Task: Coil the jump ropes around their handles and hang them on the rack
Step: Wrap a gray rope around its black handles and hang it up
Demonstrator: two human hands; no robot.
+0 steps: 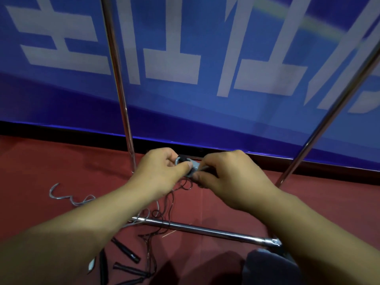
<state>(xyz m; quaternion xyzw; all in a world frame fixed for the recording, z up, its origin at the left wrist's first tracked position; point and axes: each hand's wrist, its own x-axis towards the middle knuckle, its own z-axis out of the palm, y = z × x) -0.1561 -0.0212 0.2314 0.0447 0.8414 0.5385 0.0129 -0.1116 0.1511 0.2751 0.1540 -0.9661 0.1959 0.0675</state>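
My left hand [162,171] and my right hand [230,177] meet in front of me and both grip a grey jump rope bundle [190,164], its handles wound with grey cord. A thin dark cord [170,204] hangs from between my hands down to the floor. A loose grey rope [65,197] curls on the red floor at the left. Black jump rope handles [125,251] lie on the floor below my left forearm. The chrome rack has an upright pole [118,79] at the left, a slanted pole [329,112] at the right and a low bar [205,231].
A blue banner with large white characters [185,58] covers the wall behind the rack. The floor is red carpet [41,161]. A dark rounded object [267,268] sits at the bottom right beside the rack's base joint.
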